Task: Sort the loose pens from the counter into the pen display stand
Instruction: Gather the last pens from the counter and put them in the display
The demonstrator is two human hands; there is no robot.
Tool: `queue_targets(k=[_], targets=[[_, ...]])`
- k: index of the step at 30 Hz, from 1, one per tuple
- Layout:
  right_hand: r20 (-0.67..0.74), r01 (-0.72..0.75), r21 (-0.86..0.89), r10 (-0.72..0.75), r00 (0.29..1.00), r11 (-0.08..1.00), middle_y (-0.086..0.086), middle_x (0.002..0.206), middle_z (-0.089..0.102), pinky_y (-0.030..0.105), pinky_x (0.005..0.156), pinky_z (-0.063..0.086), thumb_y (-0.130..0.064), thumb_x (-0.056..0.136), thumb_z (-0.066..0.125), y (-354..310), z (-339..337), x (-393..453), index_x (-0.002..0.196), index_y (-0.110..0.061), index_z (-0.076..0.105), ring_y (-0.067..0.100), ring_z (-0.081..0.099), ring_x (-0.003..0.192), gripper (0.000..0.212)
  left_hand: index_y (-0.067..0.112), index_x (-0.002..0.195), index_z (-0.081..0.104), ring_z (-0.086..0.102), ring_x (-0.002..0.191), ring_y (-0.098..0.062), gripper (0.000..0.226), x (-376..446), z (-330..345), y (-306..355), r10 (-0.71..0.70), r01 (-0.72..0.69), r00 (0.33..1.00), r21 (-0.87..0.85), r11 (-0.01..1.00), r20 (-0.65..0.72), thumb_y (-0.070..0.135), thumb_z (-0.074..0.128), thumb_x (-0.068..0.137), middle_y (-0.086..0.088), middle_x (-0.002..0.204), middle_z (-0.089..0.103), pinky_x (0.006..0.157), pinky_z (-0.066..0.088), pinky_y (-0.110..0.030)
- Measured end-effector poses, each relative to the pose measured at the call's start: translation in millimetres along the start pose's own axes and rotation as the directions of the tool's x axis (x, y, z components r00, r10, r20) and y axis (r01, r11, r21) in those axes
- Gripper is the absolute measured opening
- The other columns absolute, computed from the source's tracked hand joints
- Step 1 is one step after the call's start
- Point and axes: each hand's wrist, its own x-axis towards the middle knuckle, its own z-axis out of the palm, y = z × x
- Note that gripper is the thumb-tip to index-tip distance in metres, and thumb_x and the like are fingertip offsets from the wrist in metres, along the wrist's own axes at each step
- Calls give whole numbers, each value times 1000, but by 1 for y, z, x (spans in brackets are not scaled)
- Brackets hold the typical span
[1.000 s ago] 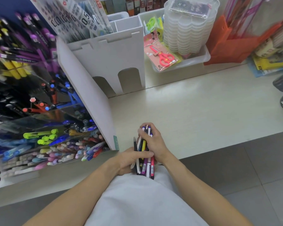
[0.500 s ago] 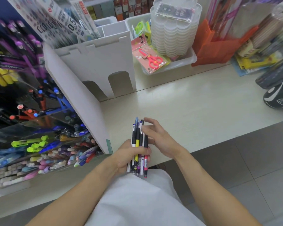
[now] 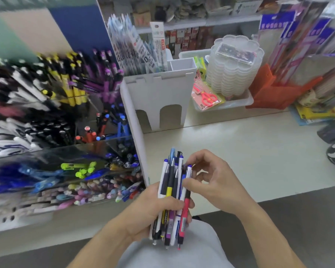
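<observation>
My left hand (image 3: 153,209) grips a bundle of several pens (image 3: 172,186), held upright over the counter's front edge with the tips pointing down. Their barrels are white, black, yellow, purple and pink-red. My right hand (image 3: 213,182) is at the right side of the bundle, its thumb and fingertips pinching the upper part of a white pen with a blue cap (image 3: 188,176). The pen display stand (image 3: 52,136) fills the left of the view, a tiered clear rack crowded with pens sorted by colour; it is blurred.
A white cardboard divider (image 3: 135,136) walls off the stand's right side. Behind it a white castle-shaped holder (image 3: 162,97) carries refill packs. A tray with stacked clear boxes (image 3: 236,74) and packed scissors (image 3: 207,97) sits behind. The cream counter (image 3: 249,151) stretches right.
The bundle has come up off the counter edge into my left hand's grip. My right hand has slid from on top of the pens to their right side. The camera has tilted up.
</observation>
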Motion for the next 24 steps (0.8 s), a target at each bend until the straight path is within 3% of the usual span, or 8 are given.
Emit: queue_targets(k=[2,6,10,13,18,24], targets=[[26,23,-22,-23,999,999,3,88,66,56,72,53,-11,80,79,-14,7,0,96,-27,62,40,55,77,28,-6,121,54,67,81,-37,50,-14,-9,-1,-8,8,1000,13,1000,-12,5,71,75,-26,94,67,77,54,-45],[145,49,-183,-22,989,982,-2,87,65,44,70,54,-11,89,73,-41,31,0,111,-33,68,32,56,74,31,-1,123,56,66,83,-38,50,-39,-29,-4,5,-5,1000,-19,1000,0,7,75,78,-29,97,66,75,54,-41],[160,105,-267,-64,985,958,-2,82,64,40,64,52,-13,86,75,-58,61,3,89,-34,70,25,57,66,21,2,120,59,67,83,-38,44,-63,-51,-4,15,-16,1000,-39,999,-22,11,73,80,-34,106,66,75,54,-41],[243,49,-289,24,970,956,4,82,66,46,64,51,-20,90,73,-70,74,5,84,-31,65,30,59,67,14,1,124,57,68,81,-37,50,-78,-65,-5,12,-14,999,-91,996,-32,15,74,79,-35,110,65,74,56,-41],[354,-77,-187,140,925,979,2,77,62,35,53,47,-1,94,61,-89,91,4,89,-19,62,21,61,56,19,-3,121,60,68,79,-37,51,-97,-84,-12,17,-31,997,-186,982,-72,17,75,77,-26,99,70,68,57,-39],[289,12,-443,130,949,896,-7,84,68,27,55,55,-22,94,69,-92,132,-2,111,-33,71,11,66,54,20,-4,121,59,68,81,-35,47,-112,-96,-15,57,-74,994,-181,981,-96,18,71,81,-23,100,71,71,56,-40]])
